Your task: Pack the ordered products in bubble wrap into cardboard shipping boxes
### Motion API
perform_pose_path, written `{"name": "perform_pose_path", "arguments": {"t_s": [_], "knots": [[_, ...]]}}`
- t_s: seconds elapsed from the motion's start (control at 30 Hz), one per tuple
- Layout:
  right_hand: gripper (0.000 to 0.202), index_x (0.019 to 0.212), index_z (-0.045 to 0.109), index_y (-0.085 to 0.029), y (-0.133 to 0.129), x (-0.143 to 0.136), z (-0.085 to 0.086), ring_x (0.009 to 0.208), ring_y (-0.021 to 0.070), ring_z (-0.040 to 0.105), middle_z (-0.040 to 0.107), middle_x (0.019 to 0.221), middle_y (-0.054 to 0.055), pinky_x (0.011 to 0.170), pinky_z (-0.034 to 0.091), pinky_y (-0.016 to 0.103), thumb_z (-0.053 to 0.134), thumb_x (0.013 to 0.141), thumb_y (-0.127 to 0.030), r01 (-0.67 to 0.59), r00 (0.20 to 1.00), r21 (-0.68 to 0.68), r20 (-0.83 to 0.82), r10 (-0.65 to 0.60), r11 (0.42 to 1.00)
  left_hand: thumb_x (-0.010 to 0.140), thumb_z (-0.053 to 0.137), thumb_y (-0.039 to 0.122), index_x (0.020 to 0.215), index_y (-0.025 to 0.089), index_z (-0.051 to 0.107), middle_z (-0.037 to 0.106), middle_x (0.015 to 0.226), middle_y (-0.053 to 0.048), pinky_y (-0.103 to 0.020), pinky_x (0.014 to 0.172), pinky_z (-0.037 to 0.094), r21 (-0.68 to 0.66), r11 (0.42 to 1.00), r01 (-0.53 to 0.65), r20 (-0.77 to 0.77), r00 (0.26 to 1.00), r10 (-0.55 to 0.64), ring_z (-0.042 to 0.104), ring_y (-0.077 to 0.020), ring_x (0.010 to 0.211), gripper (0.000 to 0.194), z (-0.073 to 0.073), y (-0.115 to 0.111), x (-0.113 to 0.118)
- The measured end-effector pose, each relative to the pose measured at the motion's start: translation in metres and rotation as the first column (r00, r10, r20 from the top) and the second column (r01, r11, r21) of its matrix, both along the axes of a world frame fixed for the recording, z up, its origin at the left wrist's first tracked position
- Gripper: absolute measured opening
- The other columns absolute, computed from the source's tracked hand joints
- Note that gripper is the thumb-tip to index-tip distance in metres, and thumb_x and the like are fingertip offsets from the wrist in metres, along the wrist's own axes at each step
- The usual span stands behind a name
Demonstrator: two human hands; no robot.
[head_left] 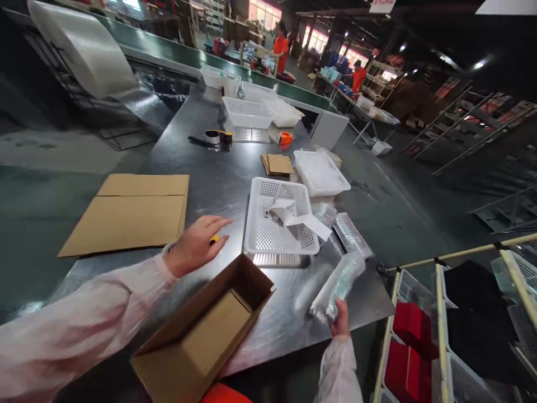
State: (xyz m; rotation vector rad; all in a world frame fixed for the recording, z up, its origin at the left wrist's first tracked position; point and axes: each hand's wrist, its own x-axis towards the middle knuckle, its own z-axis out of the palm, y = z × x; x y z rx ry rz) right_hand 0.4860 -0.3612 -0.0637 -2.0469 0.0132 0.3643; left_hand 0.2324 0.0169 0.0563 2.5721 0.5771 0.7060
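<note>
My right hand [340, 319] grips the near end of a long bubble-wrapped package [344, 277] over the right side of the metal table. What is inside the wrap cannot be made out. Another bubble-wrapped package [352, 235] lies just beyond it. My left hand [195, 244] is open with fingers stretched out, above the table beside the open cardboard box [218, 330]. A small yellow thing [214, 239] shows by its fingers, mostly hidden. The box stands tilted at the table's near edge, with only its cardboard inside showing. Ahead, a white plastic basket [248, 224] contains crumpled white paper [283, 211].
Flat cardboard [134, 215] lies at left, smaller cardboard pieces [277, 164] farther back. Tape dispenser [224, 139], orange tape roll [286, 138] and white baskets [247, 115] stand beyond. A bubble-wrap roll [84, 50] is at left, a rack with red boxes [413, 330] at right.
</note>
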Motion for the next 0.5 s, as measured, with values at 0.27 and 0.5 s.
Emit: {"name": "perform_pose_path", "arguments": {"t_s": [0.27,0.5], "knots": [[0.117,0.153,0.018,-0.018,0.072,-0.083,0.107,0.139,0.034,0.039,0.029,0.157,0.018,0.107,0.042,0.048,0.08,0.06,-0.053,-0.403,0.885,0.373,0.391,0.253,0.836,0.079,0.071,0.046,0.148,0.015,0.036,0.062,0.13,-0.016,-0.038,0.094,0.053,-0.334,0.844,0.42,0.139,0.908,-0.396,0.064,-0.0269,0.111,0.085,0.106,-0.137,0.083],[0.096,0.156,0.014,-0.018,0.158,-0.105,0.135,0.134,0.0291,0.048,0.045,0.146,0.019,0.109,0.041,0.049,0.061,0.081,-0.055,-0.822,0.566,0.312,0.546,0.618,0.476,0.079,0.066,0.036,0.15,0.017,0.033,0.063,0.13,-0.009,-0.035,0.101,0.047,-0.226,0.971,-0.081,0.121,0.987,0.11,0.061,-0.0278,0.117,0.081,0.148,-0.111,0.006]]}}
